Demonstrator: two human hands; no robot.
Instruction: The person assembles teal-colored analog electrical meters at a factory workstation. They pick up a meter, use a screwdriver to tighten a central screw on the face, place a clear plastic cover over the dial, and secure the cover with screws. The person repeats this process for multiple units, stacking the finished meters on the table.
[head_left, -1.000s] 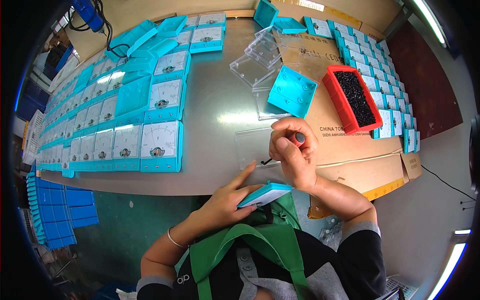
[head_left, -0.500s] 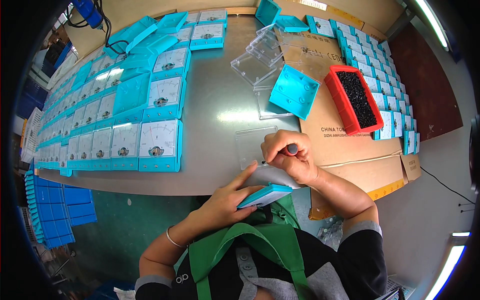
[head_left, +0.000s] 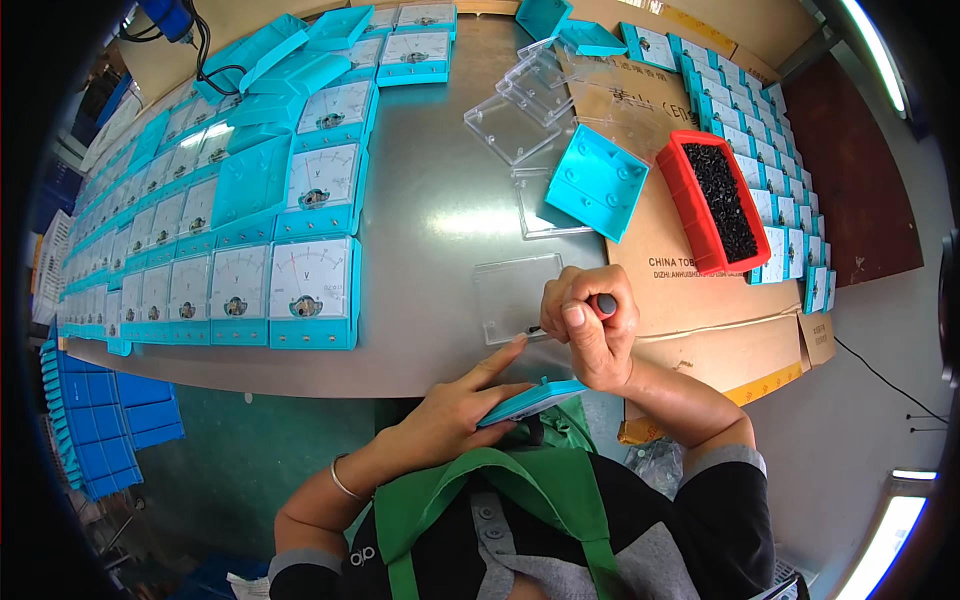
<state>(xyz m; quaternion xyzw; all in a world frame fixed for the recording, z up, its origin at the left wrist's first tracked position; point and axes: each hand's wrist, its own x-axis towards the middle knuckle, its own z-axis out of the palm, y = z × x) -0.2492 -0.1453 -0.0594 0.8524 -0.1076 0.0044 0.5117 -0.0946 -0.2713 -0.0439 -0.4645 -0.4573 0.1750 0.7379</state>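
My left hand (head_left: pixel 455 413) is closed on a turquoise panel meter (head_left: pixel 535 402), held tilted at the table's near edge, its dial side mostly turned from view. Its index finger stretches toward the dark tip of a screwdriver (head_left: pixel 603 305). That tool sits in my right hand (head_left: pixel 592 335), fingers wrapped round its red and dark grey handle. The tip points left, a little above the meter and apart from it; whether a screw sits on it is too small to tell. Just beyond lies a clear plastic cover (head_left: pixel 515 285) on the metal table.
A red bin (head_left: pixel 668 185) of small black screws stands on cardboard (head_left: pixel 720 345) at right. Beside the bin lies an open turquoise case (head_left: pixel 597 185), near several clear covers (head_left: pixel 510 130). Rows of meters (head_left: pixel 310 290) fill the left; more meters (head_left: pixel 770 180) line the far right.
My right hand has shifted slightly right with the screwdriver, and its dark tip shows more. My left hand has stayed close to its place, the meter tilted a little differently.
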